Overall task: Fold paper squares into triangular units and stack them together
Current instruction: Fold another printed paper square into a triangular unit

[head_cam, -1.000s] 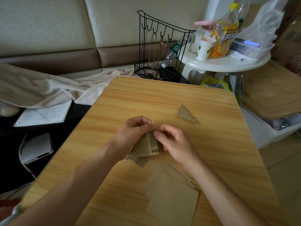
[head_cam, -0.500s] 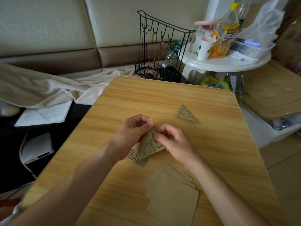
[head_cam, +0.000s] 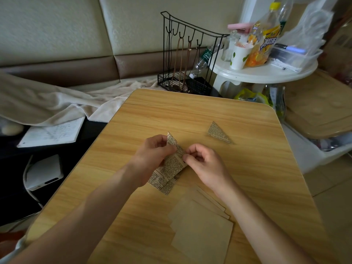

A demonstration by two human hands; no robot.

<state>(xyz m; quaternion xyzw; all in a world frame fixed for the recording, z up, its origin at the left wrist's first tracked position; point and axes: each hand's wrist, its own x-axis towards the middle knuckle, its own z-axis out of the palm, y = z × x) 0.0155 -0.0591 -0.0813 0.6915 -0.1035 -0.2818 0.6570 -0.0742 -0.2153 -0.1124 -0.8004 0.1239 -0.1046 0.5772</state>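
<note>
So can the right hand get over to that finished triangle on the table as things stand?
Probably yes, once it lets go: the right hand is pinching the printed paper, but only bare table lies between it and the finished triangle.

**Little Print Is Reading Clearly**

Newspaper print is covering the half-folded paper (head_cam: pixel 172 164) and the finished triangle (head_cam: pixel 218 133), but the words are showing too small to read. The yellow-capped bottle (head_cam: pixel 263 41) is carrying a bold slanted brand name that is staying blurred. Handwriting is filling the open notebook (head_cam: pixel 51 133), also unreadable.
</note>
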